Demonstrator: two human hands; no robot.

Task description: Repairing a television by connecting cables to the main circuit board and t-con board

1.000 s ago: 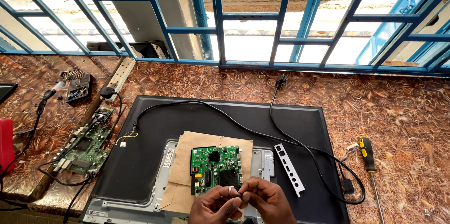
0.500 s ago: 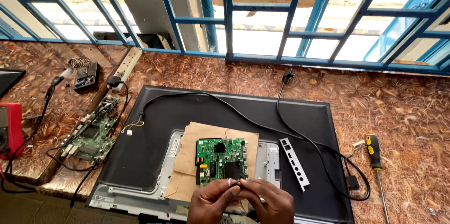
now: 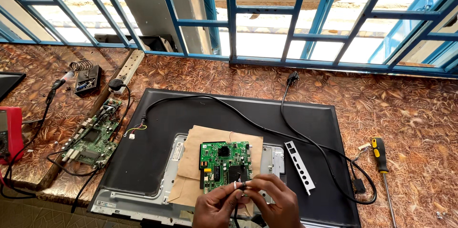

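**Small connector pinched between both hands over green circuit board**

Left hand [image 3: 217,206] and right hand [image 3: 276,204] meeting at bottom centre, each grip closed in a fingertip pinch on a small connector [image 3: 240,186] with thin dark wires [image 3: 237,209] trailing down toward the body. Held just below the near edge of the green circuit board [image 3: 224,160], which lies straight ahead on brown paper [image 3: 195,151] atop the flat black panel [image 3: 181,113]. Long axis of connector roughly left to right. Both hands about equally near. Yellow-handled screwdriver [image 3: 380,154] well apart, right, on the bench [image 3: 410,108].
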